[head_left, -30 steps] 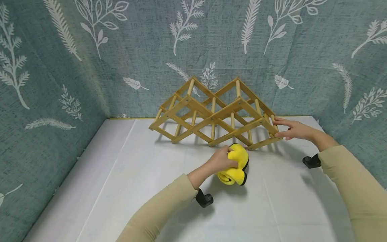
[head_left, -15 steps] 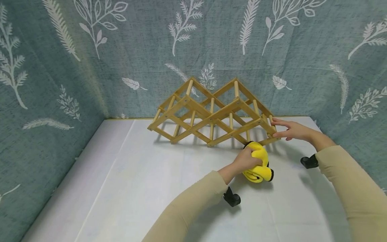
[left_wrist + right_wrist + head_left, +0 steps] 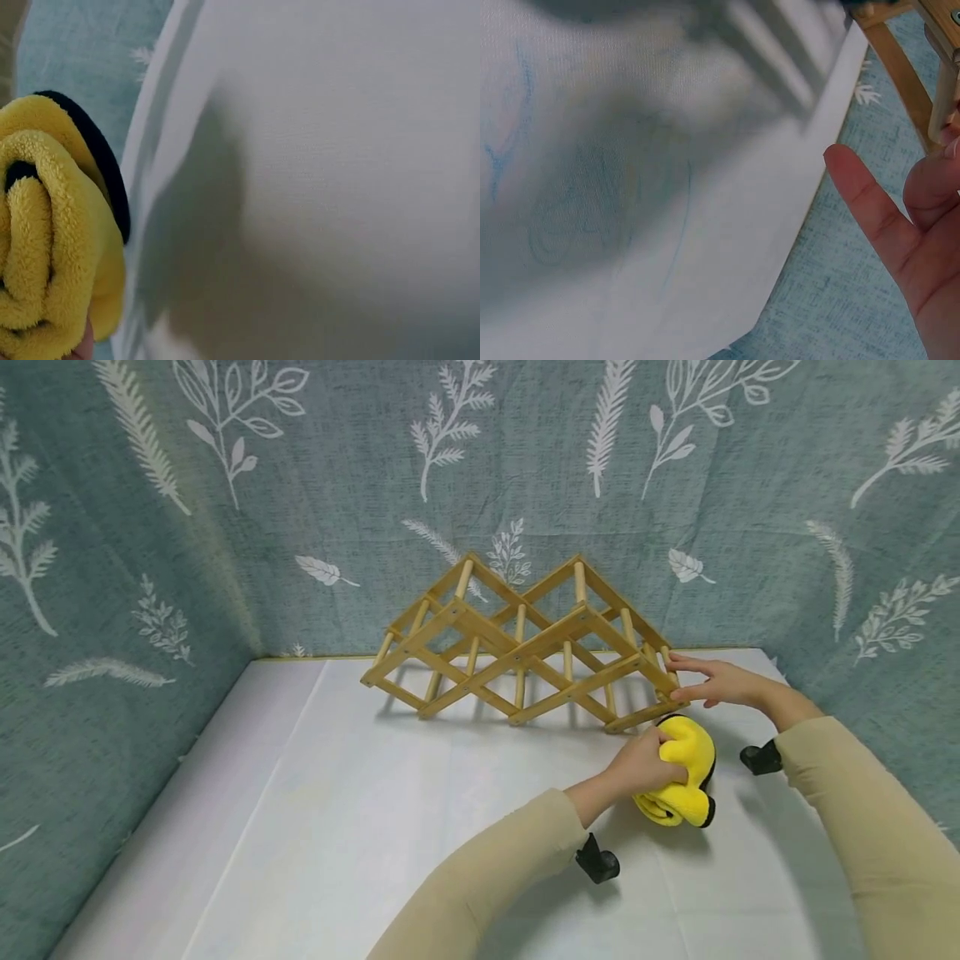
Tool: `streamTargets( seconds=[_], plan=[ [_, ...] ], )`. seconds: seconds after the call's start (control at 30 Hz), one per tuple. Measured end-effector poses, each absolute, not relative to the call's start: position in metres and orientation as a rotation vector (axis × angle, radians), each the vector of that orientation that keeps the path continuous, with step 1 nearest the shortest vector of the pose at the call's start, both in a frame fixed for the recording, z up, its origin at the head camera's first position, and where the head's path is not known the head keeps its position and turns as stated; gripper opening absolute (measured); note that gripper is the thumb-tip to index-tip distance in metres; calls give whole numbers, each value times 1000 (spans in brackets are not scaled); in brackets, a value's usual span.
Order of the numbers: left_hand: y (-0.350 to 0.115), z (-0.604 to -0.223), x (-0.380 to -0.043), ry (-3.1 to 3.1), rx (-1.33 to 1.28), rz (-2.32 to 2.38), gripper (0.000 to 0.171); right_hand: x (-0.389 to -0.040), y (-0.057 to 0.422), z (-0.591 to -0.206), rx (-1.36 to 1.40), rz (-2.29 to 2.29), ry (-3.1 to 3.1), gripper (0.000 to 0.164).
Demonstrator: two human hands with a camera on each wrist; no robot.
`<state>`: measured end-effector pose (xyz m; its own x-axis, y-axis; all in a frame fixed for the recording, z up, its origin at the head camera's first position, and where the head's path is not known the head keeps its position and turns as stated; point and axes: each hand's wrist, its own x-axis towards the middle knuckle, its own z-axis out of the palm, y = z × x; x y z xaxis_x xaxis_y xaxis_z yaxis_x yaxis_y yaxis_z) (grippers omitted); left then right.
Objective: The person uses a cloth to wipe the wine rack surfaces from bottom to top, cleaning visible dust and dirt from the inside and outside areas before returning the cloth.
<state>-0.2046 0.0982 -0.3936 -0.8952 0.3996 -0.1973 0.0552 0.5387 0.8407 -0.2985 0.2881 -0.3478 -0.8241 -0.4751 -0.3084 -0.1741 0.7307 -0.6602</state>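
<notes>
Here's the yellow towel [image 3: 688, 747], rolled into a plush bundle with dark edging, and it's right in the grip of the left hand [image 3: 641, 764]! Fingers and thumb pinch it from its left side, so the bulk of the roll sits to the right of the knuckles. And the direction? The coiled end faces back toward the person, spiral in plain sight of the left wrist camera, and the long axis runs from there away toward the rack, dark edge curving along the right side. A loose fold sticks out at the near right.

The bundle is just in front of the right end of the wooden rack [image 3: 517, 657], a zigzag lattice of slats and dowels. Over there the right hand [image 3: 727, 683] holds that end, fingertips on the last dowel and slat. Beneath it all, the white tabletop [image 3: 360, 835] takes the shadows; behind stands teal fabric [image 3: 337, 518] with white leaf prints.
</notes>
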Motion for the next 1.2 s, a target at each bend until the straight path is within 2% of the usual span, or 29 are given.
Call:
streamTargets(
  seconds=[0.3,0.67,0.8,1.03,1.2],
  plan=[
    [80,-386,-205,2517,236,1216,43,-296,294,-347,-451,-862,2450,75],
    [99,-400,-211,2480,438,1217,44,-300,284,-348,-475,-874,2426,74],
    [99,-399,-208,2504,422,1209,41,-301,282,-348,-481,-855,2443,74],
    [64,-402,-212,2565,210,1239,40,-299,283,-345,-463,-833,2437,76],
    [30,-404,-215,2572,161,1293,43,-299,286,-344,-451,-844,2434,76]
  ],
)
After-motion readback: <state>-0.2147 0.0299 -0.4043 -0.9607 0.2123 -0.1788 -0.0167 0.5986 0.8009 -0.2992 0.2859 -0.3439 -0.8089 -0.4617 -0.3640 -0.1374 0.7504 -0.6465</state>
